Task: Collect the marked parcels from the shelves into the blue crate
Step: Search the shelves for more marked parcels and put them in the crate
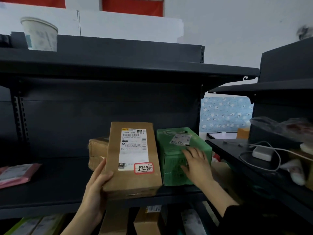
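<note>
A tall brown cardboard parcel (133,160) with a white shipping label and a red-bordered handwritten sticker stands tilted at the front edge of the dark shelf (55,189). My left hand (96,187) grips its lower left side, thumb on the front face. Right of it sits a green parcel (176,160) with a small white tag. My right hand (196,165) rests flat on the green parcel's front, fingers spread. A smaller brown box (97,150) stands behind the tall parcel. The blue crate is out of view.
A pink mailer (17,173) lies at the shelf's left. A paper cup (40,33) stands on the top shelf. The right-hand shelving holds a white charger with cable (261,154) and bags. More boxes (147,221) fill the shelf below.
</note>
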A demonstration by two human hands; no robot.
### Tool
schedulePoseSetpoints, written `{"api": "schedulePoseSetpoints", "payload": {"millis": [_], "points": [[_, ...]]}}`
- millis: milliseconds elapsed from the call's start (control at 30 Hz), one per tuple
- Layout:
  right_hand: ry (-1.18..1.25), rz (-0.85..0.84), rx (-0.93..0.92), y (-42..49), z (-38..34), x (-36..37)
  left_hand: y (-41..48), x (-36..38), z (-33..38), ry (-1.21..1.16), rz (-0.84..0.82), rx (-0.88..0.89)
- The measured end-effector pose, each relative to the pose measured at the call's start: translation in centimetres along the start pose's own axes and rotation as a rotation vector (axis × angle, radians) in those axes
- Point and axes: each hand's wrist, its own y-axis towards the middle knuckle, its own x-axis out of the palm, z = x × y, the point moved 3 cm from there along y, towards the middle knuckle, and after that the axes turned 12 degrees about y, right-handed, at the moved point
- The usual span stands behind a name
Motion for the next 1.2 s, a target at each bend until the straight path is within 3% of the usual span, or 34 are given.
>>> {"api": "schedulePoseSetpoints", "payload": {"millis": [467, 667, 833, 1100, 1200], "points": [[0.028, -0.021, 0.002, -0.4, 0.0, 0.2, -0.4, -1.1, 0.3, 0.004, -0.006, 0.012], [0.24, 0.026, -0.013, -5.0, -2.1, 0.2, -3.1, -1.2, -0.2, 0.011, -0.038, 0.05], [0.329, -0.085, 0.047, -9.8, -2.6, 0.8, -6.9, -2.1, -2.3, 0.024, -0.034, 0.047], [0.704, -0.174, 0.084, -17.8, -7.6, 0.9, -13.5, -3.4, -7.0, 0.013, -0.033, -0.061], [0.902, -0.239, 0.185, -19.9, -9.7, 1.0, -15.5, -3.7, -8.3, 0.025, -0.037, -0.111]]}}
